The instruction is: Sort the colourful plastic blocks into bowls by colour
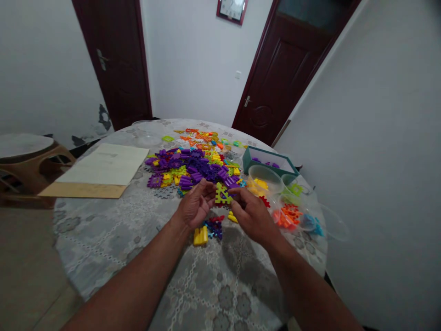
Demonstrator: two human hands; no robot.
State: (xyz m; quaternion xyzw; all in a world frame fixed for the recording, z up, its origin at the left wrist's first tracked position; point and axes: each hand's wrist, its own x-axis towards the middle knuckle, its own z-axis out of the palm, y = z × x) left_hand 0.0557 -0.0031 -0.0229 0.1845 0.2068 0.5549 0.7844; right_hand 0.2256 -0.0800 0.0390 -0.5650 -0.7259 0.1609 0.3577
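Both of my hands meet over the round table and pinch one yellow-green toothed triangle piece between them. My left hand grips its left side with curled fingers. On the triangle's right side my right hand is closed, and a purple piece shows at its fingertips. Just below the hands lie a yellow block, a dark blue and red cluster and a small yellow piece. Beyond the hands spreads a big heap of purple, yellow and orange interlocking pieces.
The table wears a grey lace cloth. At the right stand a teal box and clear plastic tubs with yellow, green and orange pieces. A flat cardboard sheet lies at the left, a stool beyond it.
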